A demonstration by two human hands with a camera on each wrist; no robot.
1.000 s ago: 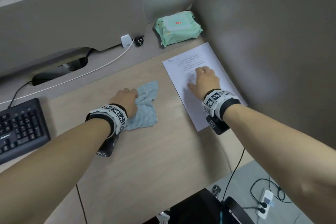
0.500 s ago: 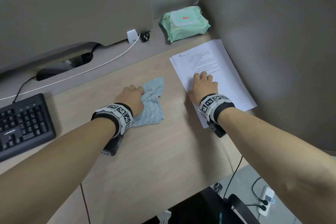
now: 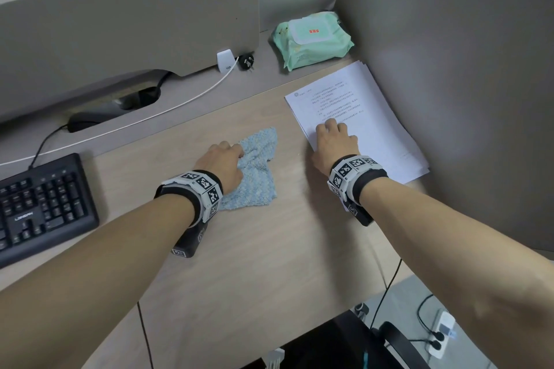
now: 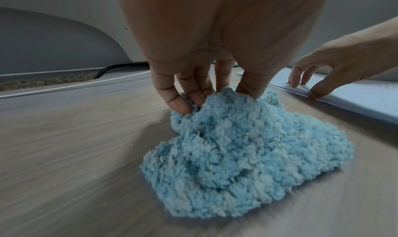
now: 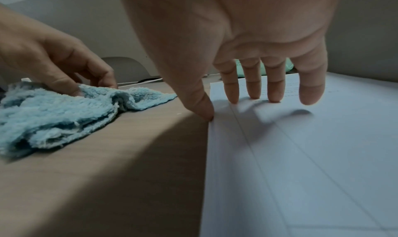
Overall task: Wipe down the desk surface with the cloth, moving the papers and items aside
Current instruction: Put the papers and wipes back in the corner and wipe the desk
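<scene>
Head view | left hand point(image 3: 223, 162) grip bunches cloth point(image 3: 254, 177) | right hand point(image 3: 332, 144) fingers straight, pressing papers point(image 3: 368, 117)

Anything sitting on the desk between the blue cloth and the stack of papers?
No: only a strip of bare wood desk separates the cloth from the papers. The head view and the right wrist view both show it.

A black keyboard point(image 3: 42, 204) is seen at the left edge. A green pack of wet wipes point(image 3: 311, 39) lies in the far corner, near a white cable point(image 3: 168, 109) and a black plug point(image 3: 246, 62). A power strip point(image 3: 440, 335) lies on the floor.
</scene>
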